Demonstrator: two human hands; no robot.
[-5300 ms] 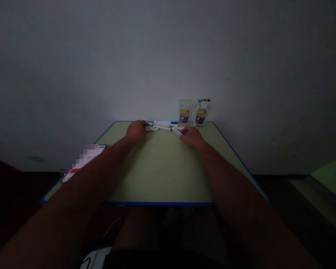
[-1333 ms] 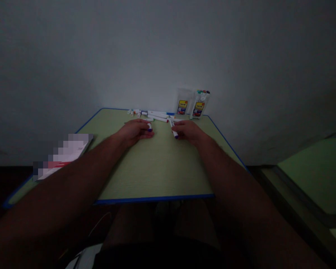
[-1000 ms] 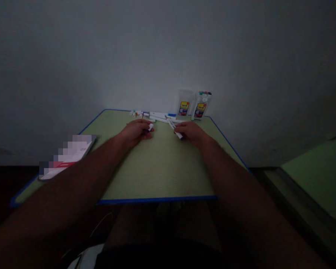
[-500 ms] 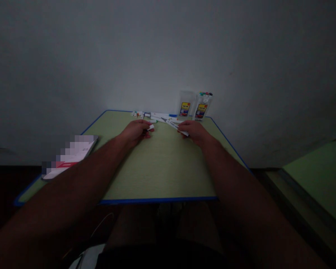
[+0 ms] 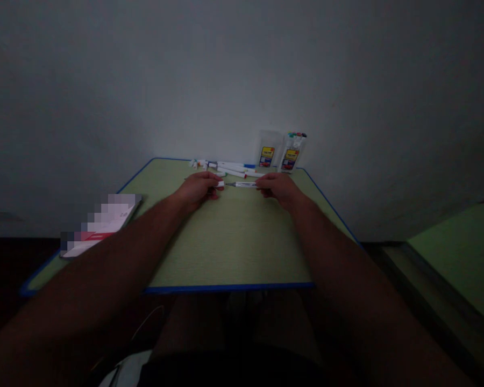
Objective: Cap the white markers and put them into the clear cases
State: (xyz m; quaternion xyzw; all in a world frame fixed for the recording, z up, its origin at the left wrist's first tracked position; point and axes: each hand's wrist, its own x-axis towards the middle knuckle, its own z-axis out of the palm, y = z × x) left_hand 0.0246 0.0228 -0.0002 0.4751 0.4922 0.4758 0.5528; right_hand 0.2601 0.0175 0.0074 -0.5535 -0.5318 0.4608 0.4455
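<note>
Dim grey wall (image 5: 226,75) along top of frame, green table (image 5: 229,242) below; phone (image 5: 119,219) at left; near centre, white cap (image 5: 220,184) pinched in left hand (image 5: 197,188), just beside bare tip of white marker (image 5: 246,185) gripped in right hand (image 5: 278,186), hands apart; clear cases (image 5: 267,155) upper right of centre

Marker (image 5: 246,184): white barrel, uncapped, grey tapering nose; lies roughly level in right hand (image 5: 278,186), nose pointing left. Cap (image 5: 220,184): short, white, partly hidden by left hand (image 5: 197,188) holding it; in line with marker, just beside its tip.
</note>
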